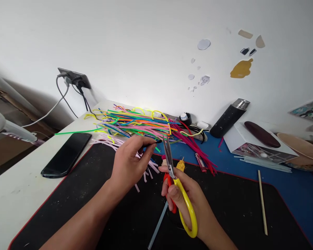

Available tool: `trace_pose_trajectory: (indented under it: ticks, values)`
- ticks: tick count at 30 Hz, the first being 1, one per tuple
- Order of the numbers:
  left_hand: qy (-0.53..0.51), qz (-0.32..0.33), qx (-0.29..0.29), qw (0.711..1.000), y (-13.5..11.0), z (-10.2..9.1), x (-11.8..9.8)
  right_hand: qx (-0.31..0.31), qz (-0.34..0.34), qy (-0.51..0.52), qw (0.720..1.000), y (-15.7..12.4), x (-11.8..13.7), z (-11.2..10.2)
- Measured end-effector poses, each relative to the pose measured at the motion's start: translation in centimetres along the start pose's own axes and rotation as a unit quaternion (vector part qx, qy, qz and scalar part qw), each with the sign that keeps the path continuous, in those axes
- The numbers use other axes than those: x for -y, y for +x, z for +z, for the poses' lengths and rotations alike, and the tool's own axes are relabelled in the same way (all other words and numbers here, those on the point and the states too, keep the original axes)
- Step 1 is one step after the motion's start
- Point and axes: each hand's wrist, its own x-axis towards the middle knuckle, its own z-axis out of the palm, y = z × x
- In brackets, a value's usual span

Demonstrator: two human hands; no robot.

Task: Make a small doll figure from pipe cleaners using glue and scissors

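Black strip (159,141) in pinched fingers of left hand (129,158), tip just left of scissors (170,168) in curled right hand (195,194).

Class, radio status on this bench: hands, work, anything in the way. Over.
Left hand pinching black piece. Right hand holding scissors, slightly open, beside it. No obstruction seen between; pipe cleaners heaped beyond.

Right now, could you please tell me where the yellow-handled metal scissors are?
In the head view, the scissors are just right of centre, held in the right hand, blades beside the left hand.
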Motion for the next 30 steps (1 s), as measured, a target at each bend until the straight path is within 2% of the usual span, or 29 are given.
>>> trace_pose_trajectory:
  ticks: [3,9,18,30]
  values:
    - [0.009,0.02,-0.013,1.0,0.02,-0.1,-0.1,-0.011,0.011,-0.001,1.0,0.04,-0.16,0.0]
    - [0.037,0.069,-0.018,0.997,-0.02,-0.08,-0.09,-0.004,-0.01,-0.05,0.999,0.08,-0.16,0.21]
    - [0.063,0.113,0.003,0.992,0.01,0.06,0.01,-0.007,0.0,-0.055,0.998,0.13,-0.15,0.29]
    - [0.063,0.139,0.019,0.988,-0.22,0.25,0.13,-0.014,0.001,-0.064,0.998,0.17,-0.13,0.33]
